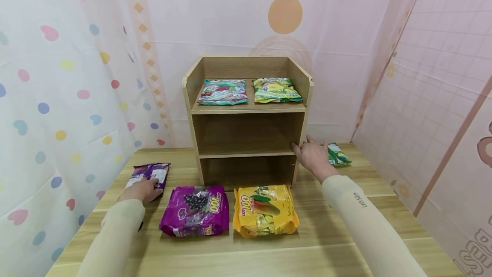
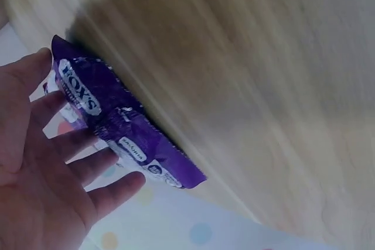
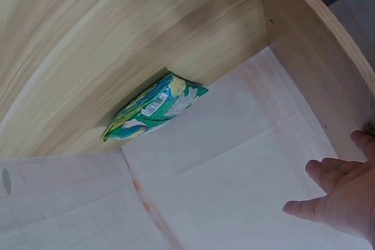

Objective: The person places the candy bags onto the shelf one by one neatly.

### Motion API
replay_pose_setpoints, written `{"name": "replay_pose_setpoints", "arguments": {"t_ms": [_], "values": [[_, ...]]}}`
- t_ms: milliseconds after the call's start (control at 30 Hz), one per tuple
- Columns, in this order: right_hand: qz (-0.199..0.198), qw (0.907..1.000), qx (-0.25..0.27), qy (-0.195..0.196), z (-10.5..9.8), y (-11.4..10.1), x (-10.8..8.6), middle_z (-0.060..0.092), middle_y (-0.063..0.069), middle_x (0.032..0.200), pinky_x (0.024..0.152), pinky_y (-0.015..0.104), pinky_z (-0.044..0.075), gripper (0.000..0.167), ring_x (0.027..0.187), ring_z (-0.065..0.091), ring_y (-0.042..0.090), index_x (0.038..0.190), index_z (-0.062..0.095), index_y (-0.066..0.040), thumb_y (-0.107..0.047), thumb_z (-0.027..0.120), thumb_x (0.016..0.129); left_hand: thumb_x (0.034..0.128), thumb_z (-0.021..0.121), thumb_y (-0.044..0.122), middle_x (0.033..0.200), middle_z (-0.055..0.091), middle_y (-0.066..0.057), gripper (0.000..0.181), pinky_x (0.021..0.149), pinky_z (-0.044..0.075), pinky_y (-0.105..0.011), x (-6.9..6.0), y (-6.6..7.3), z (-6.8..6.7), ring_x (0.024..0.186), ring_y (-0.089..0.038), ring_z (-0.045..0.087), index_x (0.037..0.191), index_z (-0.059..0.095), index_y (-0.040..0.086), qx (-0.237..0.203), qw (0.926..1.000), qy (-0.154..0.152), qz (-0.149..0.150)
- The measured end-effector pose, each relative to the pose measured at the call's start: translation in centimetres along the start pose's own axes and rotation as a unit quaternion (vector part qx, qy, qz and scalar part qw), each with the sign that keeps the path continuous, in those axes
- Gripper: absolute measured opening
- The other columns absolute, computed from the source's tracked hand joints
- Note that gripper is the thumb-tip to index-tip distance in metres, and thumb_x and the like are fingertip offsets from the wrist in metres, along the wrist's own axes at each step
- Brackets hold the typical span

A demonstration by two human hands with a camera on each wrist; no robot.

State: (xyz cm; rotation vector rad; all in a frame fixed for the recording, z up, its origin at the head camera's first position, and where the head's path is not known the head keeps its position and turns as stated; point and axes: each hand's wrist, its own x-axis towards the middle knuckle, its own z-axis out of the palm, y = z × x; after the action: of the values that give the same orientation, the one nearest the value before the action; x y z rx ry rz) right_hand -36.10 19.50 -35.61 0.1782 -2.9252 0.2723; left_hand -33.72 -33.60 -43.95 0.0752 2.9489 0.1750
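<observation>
My left hand (image 1: 141, 190) is at a purple Fox's candy bag (image 1: 168, 173) on the left of the table. In the left wrist view its fingers are extended and spread along the side of that bag (image 2: 126, 124), the thumb near one end. By the right side panel of a small wooden shelf (image 1: 247, 156) is my right hand (image 1: 313, 156), fingers spread, one fingertip at the panel's front edge. A green candy bag (image 1: 338, 154) lies just beyond it, apart from the hand in the right wrist view.
A purple grape candy bag (image 1: 195, 211) and a yellow mango one (image 1: 265, 211) lie in front of the shelf. On its top level sit a teal-and-red bag (image 1: 224, 92) and a yellow-green bag (image 1: 276, 90). Patterned curtains (image 1: 230, 12) surround the wooden table (image 1: 215, 255).
</observation>
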Motion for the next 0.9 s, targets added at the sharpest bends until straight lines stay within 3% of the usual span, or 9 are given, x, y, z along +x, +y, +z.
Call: {"name": "replay_pose_setpoints", "arguments": {"t_ms": [100, 200, 300, 367, 533, 600, 667, 800, 900], "values": [[0.0, 1.0, 0.002, 0.0, -0.1, 0.0, 0.0, 0.037, 0.021, 0.153, 0.11, 0.071, 0.001, 0.062, 0.148, 0.023, 0.031, 0.124, 0.065, 0.005, -0.044, 0.031, 0.107, 0.1009, 0.053, 0.033, 0.124, 0.058, -0.033, 0.048, 0.092, 0.042, -0.066, 0.0, -0.2, -0.3, 0.115, -0.055, 0.052, 0.128, 0.058, -0.006, 0.012, 0.9992, 0.027, 0.028], [0.001, 1.0, 0.004, 0.001, -0.2, 0.0, -0.1, 0.038, 0.022, 0.153, 0.11, 0.071, 0.0, 0.061, 0.148, 0.023, 0.032, 0.124, 0.064, 0.006, -0.043, 0.031, 0.107, 0.1007, 0.053, 0.031, 0.104, 0.066, -0.027, 0.04, 0.086, 0.047, -0.062, -0.2, -0.5, -0.8, 0.099, -0.049, 0.061, 0.108, 0.067, -0.006, 0.01, 0.9981, 0.046, 0.038], [0.002, 1.0, 0.003, 0.001, -0.2, -0.1, -0.1, 0.039, 0.021, 0.152, 0.11, 0.071, 0.0, 0.061, 0.148, 0.024, 0.031, 0.126, 0.064, 0.005, -0.043, 0.032, 0.107, 0.0997, 0.055, 0.027, 0.098, 0.065, -0.029, 0.037, 0.083, 0.049, -0.061, -0.5, -1.1, -0.9, 0.092, -0.047, 0.062, 0.102, 0.066, -0.008, -0.001, 0.9977, 0.062, 0.027], [0.0, 1.0, 0.0, 0.0, -0.2, -0.1, 0.0, 0.04, 0.021, 0.152, 0.11, 0.072, 0.001, 0.06, 0.148, 0.024, 0.031, 0.126, 0.064, 0.005, -0.042, 0.033, 0.107, 0.0989, 0.056, 0.03, 0.104, 0.061, -0.036, 0.044, 0.082, 0.049, -0.063, -0.8, -1.5, -0.7, 0.095, -0.052, 0.06, 0.108, 0.063, -0.012, -0.024, 0.9977, 0.063, -0.007], [-0.003, 1.0, -0.001, -0.003, -0.2, -0.1, 0.1, 0.04, 0.021, 0.152, 0.109, 0.073, 0.001, 0.058, 0.148, 0.023, 0.031, 0.127, 0.063, 0.004, -0.042, 0.032, 0.107, 0.0995, 0.047, 0.052, 0.124, 0.045, -0.048, 0.078, 0.085, 0.045, -0.068, -1.8, -2.7, 0.1, 0.11, -0.064, 0.048, 0.125, 0.049, -0.022, -0.077, 0.9912, 0.014, -0.107], [-0.003, 1.0, 0.001, -0.002, -0.2, -0.2, 0.1, 0.041, 0.021, 0.151, 0.11, 0.072, 0.001, 0.059, 0.148, 0.023, 0.031, 0.127, 0.063, 0.004, -0.042, 0.032, 0.107, 0.0995, 0.043, 0.056, 0.124, 0.045, -0.048, 0.084, 0.087, 0.045, -0.067, -2.1, -2.9, 0.1, 0.11, -0.062, 0.049, 0.126, 0.047, -0.024, -0.084, 0.9893, -0.01, -0.118], [-0.002, 1.0, 0.001, 0.0, -0.2, -0.1, 0.1, 0.041, 0.021, 0.151, 0.11, 0.072, 0.001, 0.059, 0.148, 0.023, 0.031, 0.127, 0.063, 0.004, -0.042, 0.032, 0.107, 0.1, 0.043, 0.055, 0.124, 0.045, -0.048, 0.084, 0.088, 0.045, -0.066, -2.3, -3.0, 0.0, 0.11, -0.061, 0.05, 0.126, 0.046, -0.024, -0.079, 0.9906, -0.024, -0.109], [0.002, 1.0, 0.002, 0.004, -0.2, -0.1, 0.1, 0.039, 0.021, 0.152, 0.11, 0.072, 0.002, 0.06, 0.147, 0.024, 0.032, 0.127, 0.063, 0.005, -0.043, 0.032, 0.107, 0.0934, 0.055, 0.06, 0.123, 0.046, -0.047, 0.091, 0.089, 0.045, -0.064, -2.4, -3.1, -0.4, 0.109, -0.059, 0.052, 0.126, 0.044, -0.025, -0.094, 0.9883, -0.033, -0.116], [0.002, 1.0, 0.001, 0.003, -0.2, -0.1, 0.1, 0.04, 0.021, 0.152, 0.11, 0.072, 0.002, 0.06, 0.148, 0.024, 0.031, 0.127, 0.063, 0.004, -0.043, 0.032, 0.107, 0.0851, 0.062, 0.066, 0.121, 0.048, -0.045, 0.1, 0.088, 0.047, -0.06, -2.6, -3.1, -0.7, 0.105, -0.054, 0.054, 0.127, 0.045, -0.023, -0.12, 0.9822, -0.035, -0.14]]}}
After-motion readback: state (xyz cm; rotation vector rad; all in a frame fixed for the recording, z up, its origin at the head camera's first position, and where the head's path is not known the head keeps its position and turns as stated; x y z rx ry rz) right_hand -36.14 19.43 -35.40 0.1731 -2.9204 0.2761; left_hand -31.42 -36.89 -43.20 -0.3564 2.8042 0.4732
